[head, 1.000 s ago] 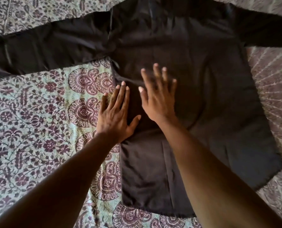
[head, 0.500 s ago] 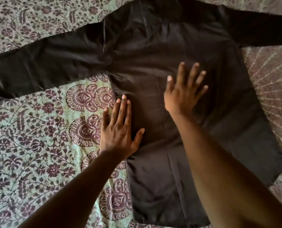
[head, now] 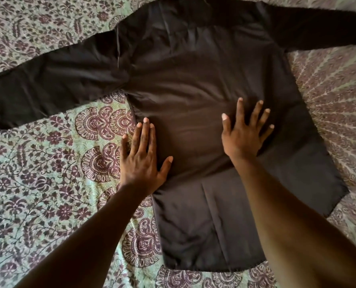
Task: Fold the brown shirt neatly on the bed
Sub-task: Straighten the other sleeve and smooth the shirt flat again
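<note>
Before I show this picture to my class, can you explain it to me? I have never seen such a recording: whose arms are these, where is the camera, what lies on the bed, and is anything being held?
No machine is involved. A person wears one wide-angle camera on the head, looking forward and down, so the two bare arms reaching in from below are the wearer's own. A brown shirt lies spread flat on a bed covered by a floral patterned bedspread, its sleeves stretched out to either side. The left hand lies flat at the shirt's left edge, partly on the bedspread. The right hand lies flat, fingers spread, on the middle of the shirt. Neither hand grips anything; both palms press down on the cloth, probably smoothing it. No fold has been made yet.
</note>
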The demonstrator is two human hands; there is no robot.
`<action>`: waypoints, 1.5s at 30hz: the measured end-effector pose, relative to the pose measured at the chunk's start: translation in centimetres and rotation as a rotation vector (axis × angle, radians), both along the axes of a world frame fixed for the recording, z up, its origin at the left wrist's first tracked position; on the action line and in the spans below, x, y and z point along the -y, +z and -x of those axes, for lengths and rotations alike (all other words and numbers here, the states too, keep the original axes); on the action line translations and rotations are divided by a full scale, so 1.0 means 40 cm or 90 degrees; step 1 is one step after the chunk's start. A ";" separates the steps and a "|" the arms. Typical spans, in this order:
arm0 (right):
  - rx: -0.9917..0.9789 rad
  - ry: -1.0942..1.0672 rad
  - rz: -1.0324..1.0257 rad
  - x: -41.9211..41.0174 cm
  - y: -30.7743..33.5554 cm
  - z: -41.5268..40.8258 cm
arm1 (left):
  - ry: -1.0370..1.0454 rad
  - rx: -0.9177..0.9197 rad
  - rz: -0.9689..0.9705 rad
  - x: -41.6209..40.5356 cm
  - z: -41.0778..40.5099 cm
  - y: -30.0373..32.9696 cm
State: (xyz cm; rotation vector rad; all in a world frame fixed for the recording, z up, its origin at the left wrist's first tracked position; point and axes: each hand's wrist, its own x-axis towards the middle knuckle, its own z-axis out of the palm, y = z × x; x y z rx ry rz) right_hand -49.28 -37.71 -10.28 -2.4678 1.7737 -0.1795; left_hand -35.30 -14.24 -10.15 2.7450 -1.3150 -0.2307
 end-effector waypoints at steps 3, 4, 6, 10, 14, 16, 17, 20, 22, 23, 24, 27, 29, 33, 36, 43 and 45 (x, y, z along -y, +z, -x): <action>0.027 0.169 0.028 -0.138 0.020 -0.071 | -0.007 0.004 0.033 0.014 0.011 0.015; 0.033 0.225 0.012 -0.190 0.016 -0.079 | -0.036 0.001 0.050 0.021 0.018 0.015; 0.024 0.249 -0.038 -0.261 -0.009 -0.056 | -0.113 -0.002 0.074 0.031 0.036 0.005; -0.009 0.140 -0.031 -0.252 -0.033 0.130 | -0.137 0.025 0.047 0.030 0.045 -0.017; -0.056 -0.033 -0.019 -0.219 -0.007 0.360 | -0.133 0.028 0.018 0.036 0.051 0.001; -0.033 -0.123 -0.051 -0.220 0.010 0.416 | -0.127 0.019 0.027 0.048 0.062 0.019; -0.008 -0.157 -0.063 -0.222 0.019 0.420 | -0.130 0.014 0.042 0.058 0.070 0.029; 0.009 -0.110 -0.009 -0.241 0.047 0.337 | -0.178 -0.004 0.081 0.092 0.110 0.042; 0.010 0.009 -0.022 -0.284 0.044 0.258 | -0.196 -0.015 0.070 0.099 0.142 0.030; 0.000 0.060 -0.045 -0.317 0.033 0.234 | -0.194 -0.016 0.055 0.092 0.153 0.021; -0.015 0.085 -0.062 -0.351 0.020 0.232 | -0.194 -0.012 0.038 0.081 0.163 0.012; -0.042 0.009 -0.086 -0.421 0.003 0.333 | -0.189 -0.003 0.010 0.037 0.185 0.008; -0.063 -0.018 -0.088 -0.457 0.019 0.425 | -0.191 -0.008 -0.003 0.009 0.204 0.018; -0.095 -0.034 -0.121 -0.485 0.048 0.543 | -0.270 -0.018 -0.044 -0.050 0.274 0.028; -0.067 -0.049 -0.083 -0.432 0.071 0.483 | -0.268 -0.025 -0.049 -0.083 0.316 0.031; -0.039 0.134 -0.125 -0.411 0.016 0.331 | -0.290 -0.030 -0.067 -0.090 0.320 0.045; -0.050 0.121 -0.111 -0.446 0.030 0.424 | -0.314 -0.027 -0.077 -0.096 0.320 0.050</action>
